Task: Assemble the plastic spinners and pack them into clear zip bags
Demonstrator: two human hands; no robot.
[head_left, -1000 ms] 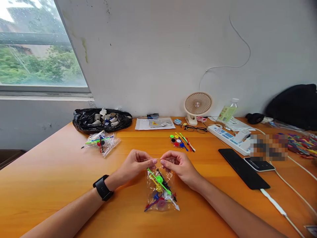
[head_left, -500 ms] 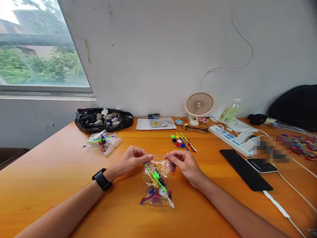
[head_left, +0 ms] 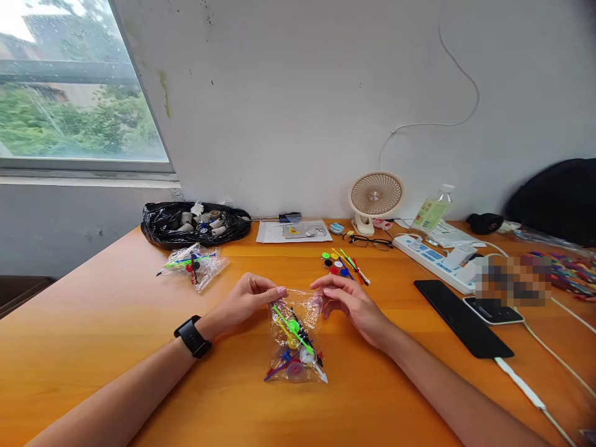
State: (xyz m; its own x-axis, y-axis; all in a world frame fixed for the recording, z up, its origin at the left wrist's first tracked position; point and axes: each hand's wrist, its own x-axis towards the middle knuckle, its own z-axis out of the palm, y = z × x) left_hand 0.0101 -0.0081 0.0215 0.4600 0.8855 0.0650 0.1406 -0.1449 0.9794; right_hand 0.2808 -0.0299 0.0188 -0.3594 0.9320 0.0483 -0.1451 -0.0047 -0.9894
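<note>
- A clear plastic bag (head_left: 302, 304) hangs from the left hand, in the gap between both hands and spreading towards the person; I can't tell whether its bottom rests on the table.
- Through the film I see a long green arrow (head_left: 297, 336), a white-tipped one and a purplish disc (head_left: 295, 370), the disc lying lowest.
- A black watch (head_left: 192, 337) sits on the wrist just behind the left hand.
- The left hand (head_left: 254, 297) pinches the bag's upper left corner between thumb and fingers.
- The right hand (head_left: 347, 301) is loose, fingers bent and parted beside the upper right corner; whether they brush the film I can't say.
- A dark phone (head_left: 459, 316) lies well to the right of the right hand.
- Just beyond the right hand are loose coloured pieces (head_left: 338, 265), discs beside arrows.
- Past the left hand, leftwards, lies another filled clear bag (head_left: 212, 276).
- Farther beyond the right hand stands a small fan (head_left: 376, 194).
</note>
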